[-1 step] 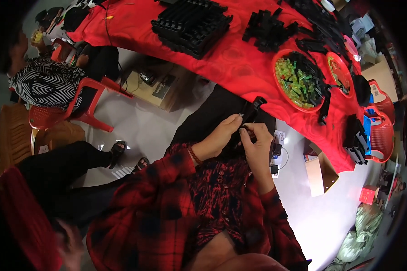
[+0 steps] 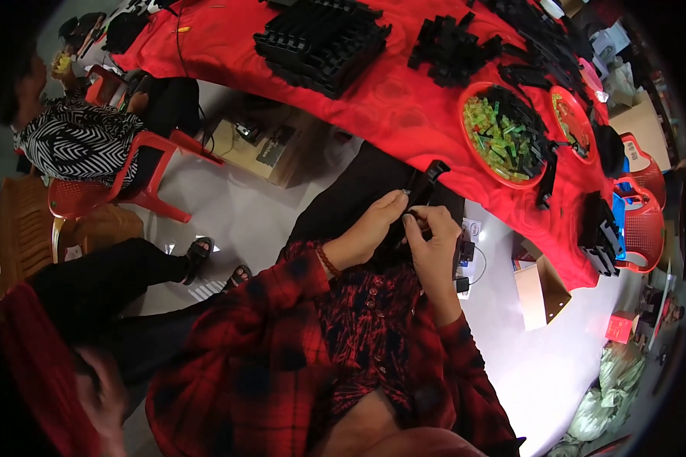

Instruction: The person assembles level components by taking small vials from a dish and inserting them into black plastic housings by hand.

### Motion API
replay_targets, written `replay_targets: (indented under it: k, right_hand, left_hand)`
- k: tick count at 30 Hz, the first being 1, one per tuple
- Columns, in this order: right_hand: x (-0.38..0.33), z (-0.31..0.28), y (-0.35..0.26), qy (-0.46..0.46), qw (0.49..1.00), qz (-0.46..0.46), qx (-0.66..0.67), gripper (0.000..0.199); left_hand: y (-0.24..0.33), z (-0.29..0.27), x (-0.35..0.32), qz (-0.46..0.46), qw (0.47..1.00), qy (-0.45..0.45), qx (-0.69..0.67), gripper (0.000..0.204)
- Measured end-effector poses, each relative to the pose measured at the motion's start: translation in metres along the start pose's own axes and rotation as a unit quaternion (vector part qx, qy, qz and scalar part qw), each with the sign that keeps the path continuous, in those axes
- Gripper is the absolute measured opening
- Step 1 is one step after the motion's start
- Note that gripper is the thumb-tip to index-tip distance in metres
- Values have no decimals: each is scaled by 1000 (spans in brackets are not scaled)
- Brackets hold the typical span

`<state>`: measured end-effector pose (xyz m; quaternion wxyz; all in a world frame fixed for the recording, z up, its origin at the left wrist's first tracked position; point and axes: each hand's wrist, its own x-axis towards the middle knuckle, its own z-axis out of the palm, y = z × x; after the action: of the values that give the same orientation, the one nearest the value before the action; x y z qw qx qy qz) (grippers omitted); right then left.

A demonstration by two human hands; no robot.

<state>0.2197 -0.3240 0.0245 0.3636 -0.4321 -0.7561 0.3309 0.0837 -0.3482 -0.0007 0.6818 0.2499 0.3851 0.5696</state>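
Note:
My left hand (image 2: 367,230) is closed on a long black plastic part (image 2: 436,170) above my lap. The far end of that part sticks out beyond my fingers, close to the edge of the red-covered table (image 2: 392,126). My right hand (image 2: 434,238) is beside it, thumb and fingers pinched together against the near portion of the part. Whether a small piece sits in that pinch is hidden by the fingers. Dark trousers behind the part make its near end hard to see.
A red basket (image 2: 465,145) holds yellow-green and black small pieces, with a second red basket (image 2: 588,152) beside it. Black plastic parts are stacked (image 2: 320,46) and heaped (image 2: 453,49) on the table. An open carton (image 2: 537,293) stands on the floor at right. Two other people sit at left.
At the lower left, the neighbouring person's blurred hand has shifted slightly up and left. My hands and the black part look the same.

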Motion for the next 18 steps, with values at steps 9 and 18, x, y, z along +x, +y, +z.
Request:
replay_targets:
  k: [9, 18]
  right_hand:
    - [15, -1, -21, 78, 965, -199, -155, 18]
    - [17, 7, -19, 69, 966, -198, -148, 18]
  left_hand:
    - [19, 1, 2, 33, 994, -8, -102, 20]
    - [18, -6, 4, -27, 984, 12, -176, 31]
